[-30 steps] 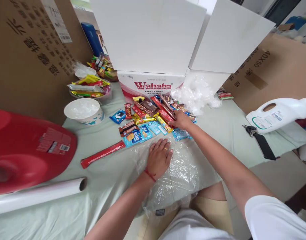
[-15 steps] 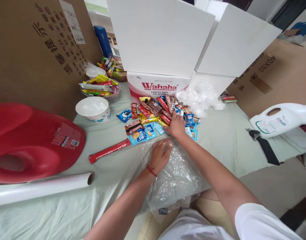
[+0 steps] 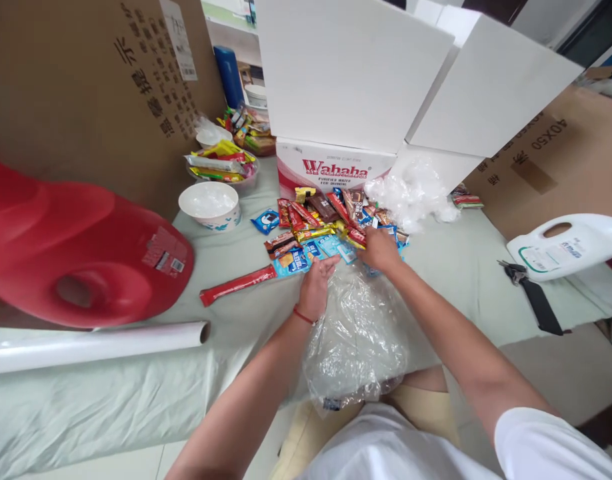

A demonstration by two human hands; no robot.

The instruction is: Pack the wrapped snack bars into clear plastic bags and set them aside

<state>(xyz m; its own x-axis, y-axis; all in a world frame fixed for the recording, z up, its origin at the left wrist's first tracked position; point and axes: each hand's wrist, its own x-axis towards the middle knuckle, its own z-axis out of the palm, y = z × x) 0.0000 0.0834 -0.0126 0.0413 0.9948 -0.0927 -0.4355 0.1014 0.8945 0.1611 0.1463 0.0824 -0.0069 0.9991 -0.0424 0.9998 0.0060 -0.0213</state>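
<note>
At the frame's centre, the left hand (image 3: pixel 316 287) had been rolled from palm-down onto its edge, fingers outstretched, by the snack packs (image 3: pixel 316 233), now seemingly bracketed, while whether the right hand's (image 3: pixel 382 251) fingers were clamped on any could not be told.
</note>
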